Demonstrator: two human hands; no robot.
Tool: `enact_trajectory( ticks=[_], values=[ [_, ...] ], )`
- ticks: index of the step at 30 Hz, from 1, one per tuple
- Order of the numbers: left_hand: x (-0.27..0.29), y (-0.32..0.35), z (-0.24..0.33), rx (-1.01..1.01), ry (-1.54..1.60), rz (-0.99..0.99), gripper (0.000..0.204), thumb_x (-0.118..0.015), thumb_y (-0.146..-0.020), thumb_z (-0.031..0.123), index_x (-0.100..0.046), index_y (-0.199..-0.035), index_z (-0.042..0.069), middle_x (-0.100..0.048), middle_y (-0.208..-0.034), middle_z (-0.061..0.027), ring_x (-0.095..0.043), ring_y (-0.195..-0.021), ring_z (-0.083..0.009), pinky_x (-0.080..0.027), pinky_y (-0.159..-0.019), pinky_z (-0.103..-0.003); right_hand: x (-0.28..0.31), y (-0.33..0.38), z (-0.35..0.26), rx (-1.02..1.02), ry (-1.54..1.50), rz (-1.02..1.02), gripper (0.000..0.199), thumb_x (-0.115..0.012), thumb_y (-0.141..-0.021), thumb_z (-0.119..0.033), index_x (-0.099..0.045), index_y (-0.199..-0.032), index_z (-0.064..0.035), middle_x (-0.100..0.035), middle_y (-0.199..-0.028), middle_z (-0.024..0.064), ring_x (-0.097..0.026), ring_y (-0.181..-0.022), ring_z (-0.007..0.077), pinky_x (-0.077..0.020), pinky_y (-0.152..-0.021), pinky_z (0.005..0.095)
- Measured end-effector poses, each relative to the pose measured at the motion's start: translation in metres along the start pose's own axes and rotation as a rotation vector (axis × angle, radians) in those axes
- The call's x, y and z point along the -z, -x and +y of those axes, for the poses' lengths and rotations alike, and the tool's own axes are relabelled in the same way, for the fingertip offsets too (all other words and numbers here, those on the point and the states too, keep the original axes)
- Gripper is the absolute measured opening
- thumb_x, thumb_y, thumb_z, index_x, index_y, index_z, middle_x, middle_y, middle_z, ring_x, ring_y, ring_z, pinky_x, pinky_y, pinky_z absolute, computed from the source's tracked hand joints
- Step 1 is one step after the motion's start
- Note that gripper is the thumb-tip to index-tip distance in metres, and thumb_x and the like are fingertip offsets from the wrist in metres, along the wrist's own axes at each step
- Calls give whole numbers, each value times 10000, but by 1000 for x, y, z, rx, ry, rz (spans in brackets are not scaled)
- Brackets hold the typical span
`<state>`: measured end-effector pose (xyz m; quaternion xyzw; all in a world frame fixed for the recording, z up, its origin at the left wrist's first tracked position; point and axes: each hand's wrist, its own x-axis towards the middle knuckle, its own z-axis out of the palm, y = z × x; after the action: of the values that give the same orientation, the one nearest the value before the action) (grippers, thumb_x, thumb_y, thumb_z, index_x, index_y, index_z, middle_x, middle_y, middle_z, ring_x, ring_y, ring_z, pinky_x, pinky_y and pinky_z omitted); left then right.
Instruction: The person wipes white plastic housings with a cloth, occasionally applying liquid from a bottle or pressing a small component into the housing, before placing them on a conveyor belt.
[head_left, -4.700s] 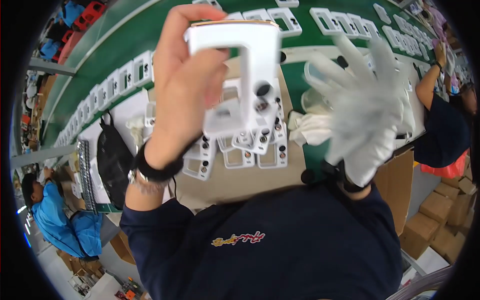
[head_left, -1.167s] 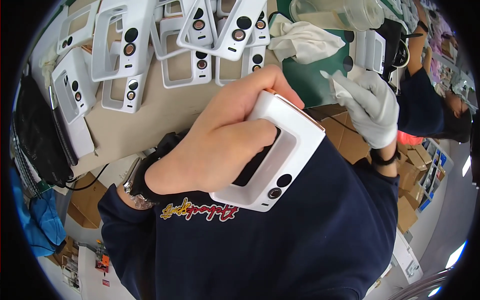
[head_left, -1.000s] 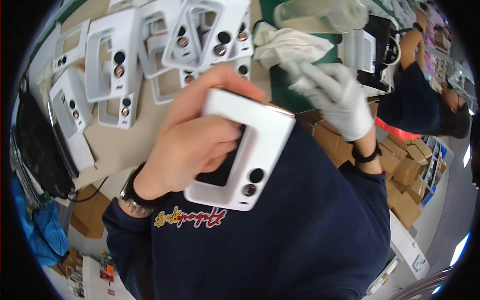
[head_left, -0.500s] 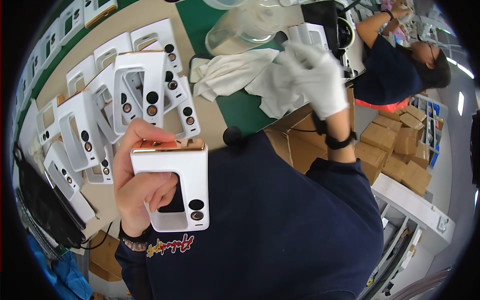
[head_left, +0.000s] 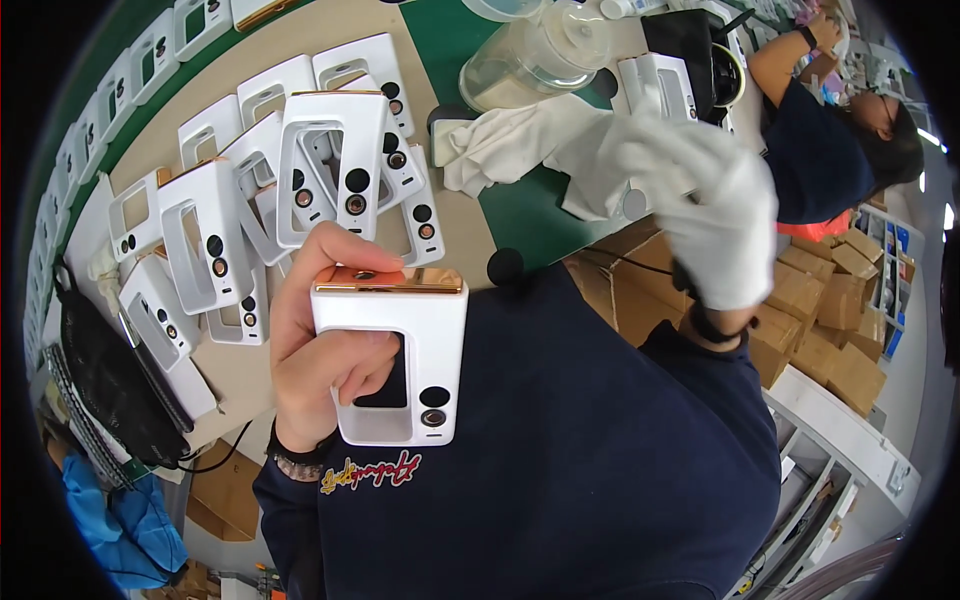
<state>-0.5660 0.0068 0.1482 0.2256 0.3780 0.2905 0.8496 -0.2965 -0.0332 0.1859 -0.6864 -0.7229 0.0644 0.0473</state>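
My bare left hand [head_left: 320, 340] grips a white plastic panel [head_left: 390, 365] with a rectangular cut-out, two round holes and a gold top edge, held upright close to my chest. My right hand [head_left: 705, 215], in a white glove, is raised over the table's right side and holds a white cloth [head_left: 520, 150] that trails down onto the green mat [head_left: 520, 215]. The glove is blurred by motion. Several more white panels [head_left: 330, 165] lie stacked and overlapping on the tan table [head_left: 450, 225] beyond my left hand.
A clear plastic jar [head_left: 530, 60] and a black device [head_left: 700, 50] stand at the back. Another person [head_left: 830, 140] in dark blue works at the right. Cardboard boxes [head_left: 810, 300] are stacked under the table. A black bag [head_left: 110, 385] hangs at the left.
My left hand has turned the panel upright and brought it nearer. The gloved right hand has come back to the cloth and lifted it.
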Motion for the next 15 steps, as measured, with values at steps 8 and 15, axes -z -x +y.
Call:
enact_trajectory(
  ticks=[8, 15],
  values=[
    [2, 3, -1, -42, -19, -47, 281, -393, -613, -68, -435, -885, -9, -448, -590, -13, -248, -352, -6, -191, -324, -161, -71, -25, 10, 46, -47, -184, 358, -615, -677, -59, -565, -1017, -156, -588, -853, 88, -563, -744, 242, -455, -637, 313],
    [-7, -16, -6, -44, -276, -270, 397, -408, -620, -30, -429, -1016, -23, -502, -643, -67, -431, -485, -120, -340, -449, -238, 3, -8, 36, -88, -198, -320, 518, -550, -703, 0, -425, -1203, -53, -515, -1120, 127, -522, -1009, 200, -393, -858, 288]
  ],
)
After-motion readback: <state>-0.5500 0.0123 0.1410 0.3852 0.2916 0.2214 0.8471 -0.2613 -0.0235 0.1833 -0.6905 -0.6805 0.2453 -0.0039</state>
